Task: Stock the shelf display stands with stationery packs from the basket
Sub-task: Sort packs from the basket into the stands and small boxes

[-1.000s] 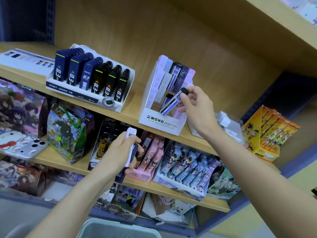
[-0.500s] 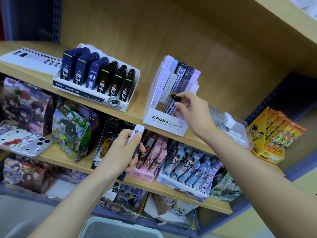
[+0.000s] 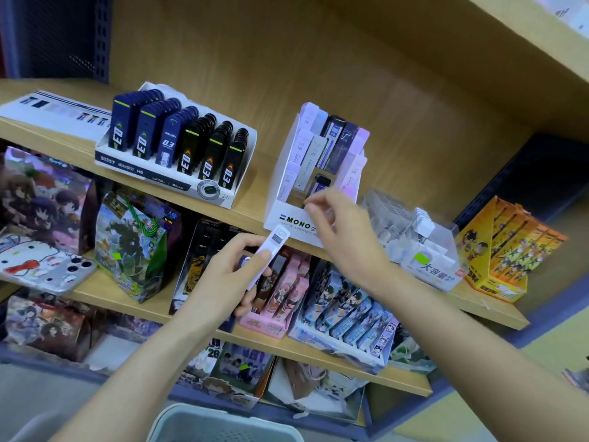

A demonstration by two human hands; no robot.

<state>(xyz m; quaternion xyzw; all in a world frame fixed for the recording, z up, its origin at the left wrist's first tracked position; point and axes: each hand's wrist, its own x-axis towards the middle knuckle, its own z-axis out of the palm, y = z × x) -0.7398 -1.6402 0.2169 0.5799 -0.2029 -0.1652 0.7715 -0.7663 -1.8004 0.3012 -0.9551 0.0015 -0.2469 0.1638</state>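
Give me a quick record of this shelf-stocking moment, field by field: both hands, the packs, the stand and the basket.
left hand: holds a white pack, tilted, just below the stand
right hand: at the stand's front, fingertips by a dark pack; whether it holds the pack is unclear
dark pack: standing in the stand's front row
white stand: on the wooden shelf, rows of pale and dark packs
basket: at the bottom edge of the view, contents not visible

Lead tray (image 3: 145, 174) left of MONO stand (image 3: 284, 223)
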